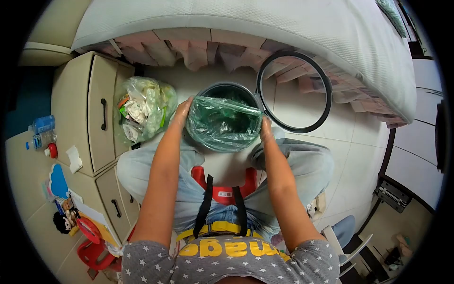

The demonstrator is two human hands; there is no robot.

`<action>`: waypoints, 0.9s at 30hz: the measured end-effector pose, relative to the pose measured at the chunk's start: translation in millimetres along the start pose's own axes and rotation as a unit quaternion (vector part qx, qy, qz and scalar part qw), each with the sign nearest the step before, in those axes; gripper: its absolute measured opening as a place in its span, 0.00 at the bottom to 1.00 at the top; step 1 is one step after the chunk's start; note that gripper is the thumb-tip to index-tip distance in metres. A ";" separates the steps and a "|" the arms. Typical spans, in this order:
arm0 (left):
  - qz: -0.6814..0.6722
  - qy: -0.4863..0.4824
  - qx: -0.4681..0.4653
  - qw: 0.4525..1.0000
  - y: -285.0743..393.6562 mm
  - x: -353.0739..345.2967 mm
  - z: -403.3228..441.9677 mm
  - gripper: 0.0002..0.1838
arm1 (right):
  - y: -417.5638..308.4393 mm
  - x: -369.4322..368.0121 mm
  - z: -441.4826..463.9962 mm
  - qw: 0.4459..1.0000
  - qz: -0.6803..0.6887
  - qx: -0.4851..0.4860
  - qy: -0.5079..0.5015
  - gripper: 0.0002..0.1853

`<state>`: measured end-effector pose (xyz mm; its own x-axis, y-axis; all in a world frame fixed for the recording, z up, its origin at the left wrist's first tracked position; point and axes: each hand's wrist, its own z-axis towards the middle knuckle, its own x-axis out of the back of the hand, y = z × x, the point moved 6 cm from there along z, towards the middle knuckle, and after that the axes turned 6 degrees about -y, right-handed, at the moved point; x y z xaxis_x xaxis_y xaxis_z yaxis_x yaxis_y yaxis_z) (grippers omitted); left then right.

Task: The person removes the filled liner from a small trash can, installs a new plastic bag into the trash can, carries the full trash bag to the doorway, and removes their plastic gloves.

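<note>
Between my knees stands a round trash can with a dark grey rim. A thin green plastic bag lines it and folds over the near side of the rim. At the left of the rim my left hand grips the bag's edge. On the right, my right hand holds the bag's edge against the rim; its fingers are partly hidden. A black ring, the open frame of the can's top, stands out to the right, joined near the rim.
A full clear bag of trash sits on the floor at left, against a beige drawer cabinet. Beyond the can is a bed with a pink skirt. Bottles stand on the cabinet top. A white chair is behind me at right.
</note>
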<state>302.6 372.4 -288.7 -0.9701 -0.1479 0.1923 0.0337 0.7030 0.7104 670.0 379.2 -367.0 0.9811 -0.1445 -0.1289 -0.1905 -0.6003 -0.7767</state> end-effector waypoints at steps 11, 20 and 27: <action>-0.527 -0.208 -0.018 0.824 -25.8 5.4 -21.5 0.26 | -31.1 -12.5 -61.3 0.867 0.480 -0.118 -0.064 0.17; -0.498 0.128 0.052 0.856 -80.7 17.2 -80.3 0.36 | -12.5 19.8 -64.4 0.917 0.395 -0.027 0.055 0.19; -0.309 0.246 0.122 0.910 -103.2 -20.3 -129.8 0.31 | 2.9 22.4 -132.9 0.945 0.221 -0.084 0.225 0.29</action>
<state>350.0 212.6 -278.0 -0.5580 -0.8197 0.1289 -0.5950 0.5036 0.6264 686.8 269.7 -290.2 0.6976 -0.7075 -0.1131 -0.6182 -0.5145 -0.5942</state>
